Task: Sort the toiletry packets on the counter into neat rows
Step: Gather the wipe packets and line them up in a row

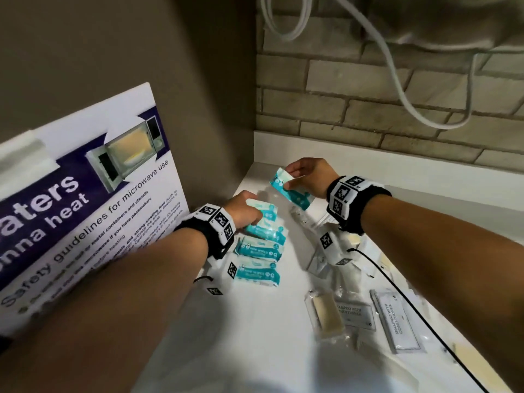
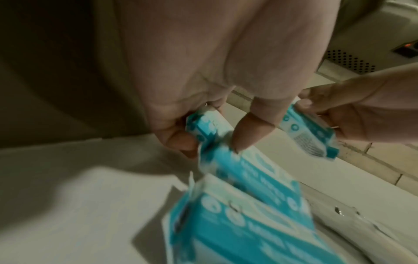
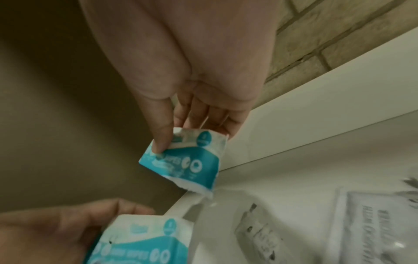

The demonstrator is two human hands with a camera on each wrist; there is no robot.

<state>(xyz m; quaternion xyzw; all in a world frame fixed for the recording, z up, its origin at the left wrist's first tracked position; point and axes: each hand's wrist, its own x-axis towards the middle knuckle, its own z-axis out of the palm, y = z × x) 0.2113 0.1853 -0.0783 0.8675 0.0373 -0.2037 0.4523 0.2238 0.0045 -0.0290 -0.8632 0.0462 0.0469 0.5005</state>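
Note:
Several teal-and-white wipes packets lie in a column on the white counter (image 1: pixel 255 321), among them the nearest packet (image 1: pixel 256 272) and the one behind it (image 1: pixel 259 249). My left hand (image 1: pixel 249 215) grips the farthest packet of the column (image 1: pixel 265 211); in the left wrist view thumb and finger (image 2: pixel 244 141) pinch that packet's end (image 2: pixel 248 171). My right hand (image 1: pixel 292 180) holds another wipes packet (image 1: pixel 293 192) tilted above the counter's far corner, pinched between the thumb (image 3: pixel 160 142) and the fingers on the packet (image 3: pixel 187 160).
Clear and white sachets lie loose at the right: a shampoo sachet (image 1: pixel 397 321), a second one (image 1: pixel 354 313) and a soap bar packet (image 1: pixel 324 313). A microwave safety poster (image 1: pixel 85 208) leans at the left. A brick wall (image 1: pixel 368 95) and white cables (image 1: pixel 397 80) stand behind.

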